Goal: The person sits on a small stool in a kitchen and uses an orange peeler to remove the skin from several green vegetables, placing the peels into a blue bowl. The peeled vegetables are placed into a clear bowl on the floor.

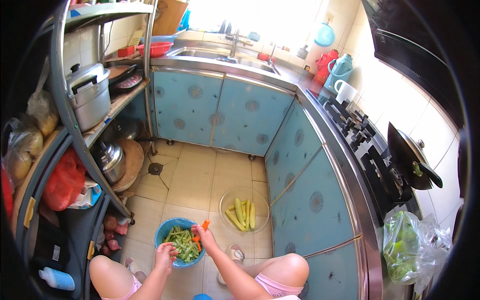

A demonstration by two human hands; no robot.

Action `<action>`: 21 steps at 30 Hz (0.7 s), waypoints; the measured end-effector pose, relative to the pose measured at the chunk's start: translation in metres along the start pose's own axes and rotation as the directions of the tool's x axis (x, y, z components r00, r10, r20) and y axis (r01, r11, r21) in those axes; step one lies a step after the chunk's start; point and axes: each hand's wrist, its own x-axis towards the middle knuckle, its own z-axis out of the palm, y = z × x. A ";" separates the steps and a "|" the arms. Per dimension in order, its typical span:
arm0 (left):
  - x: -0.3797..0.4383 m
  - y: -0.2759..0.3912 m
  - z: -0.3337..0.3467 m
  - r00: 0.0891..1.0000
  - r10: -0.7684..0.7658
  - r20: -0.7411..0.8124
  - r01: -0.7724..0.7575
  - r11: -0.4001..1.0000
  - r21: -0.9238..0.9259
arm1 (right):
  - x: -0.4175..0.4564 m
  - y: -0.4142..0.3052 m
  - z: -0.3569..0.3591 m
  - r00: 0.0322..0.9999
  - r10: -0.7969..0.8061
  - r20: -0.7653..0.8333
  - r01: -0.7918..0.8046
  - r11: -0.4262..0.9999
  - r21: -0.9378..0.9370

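Note:
My right hand (204, 237) grips an orange-handled peeler (205, 225) above the right side of a blue plastic basin (160, 227). Long green vegetable peelings (183, 243) fill much of the basin, which rests on the floor between my legs. My left hand (166, 255) hovers at the basin's near left rim, fingers loosely bent and apart, with nothing visible in it. Beyond my right foot, a clear round bowl (222, 221) on the floor tiles holds several peeled, pale yellow-green long vegetables (240, 213).
A metal shelf rack (123, 103) stands left, with an aluminium pot (89, 98) and a kettle (110, 163). Blue cabinets (255, 112) line the back and right. Above them are a sink (202, 53), a gas stove (386, 176), a wok (407, 159) and a bag of green vegetables (403, 243).

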 end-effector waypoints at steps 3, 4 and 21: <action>0.007 -0.007 -0.004 0.987 0.129 -0.093 -0.125 0.991 0.047 | -0.009 -0.016 0.004 0.999 -0.054 0.005 0.054 0.999 -0.004; 0.015 -0.017 -0.010 0.974 0.187 -0.130 -0.176 0.980 0.091 | -0.013 -0.020 0.001 0.998 -0.062 0.004 0.062 0.998 -0.010; 0.078 -0.128 -0.062 0.915 -0.329 -0.234 0.357 0.930 0.088 | -0.061 -0.132 -0.039 0.996 -0.068 -0.060 0.082 0.958 0.275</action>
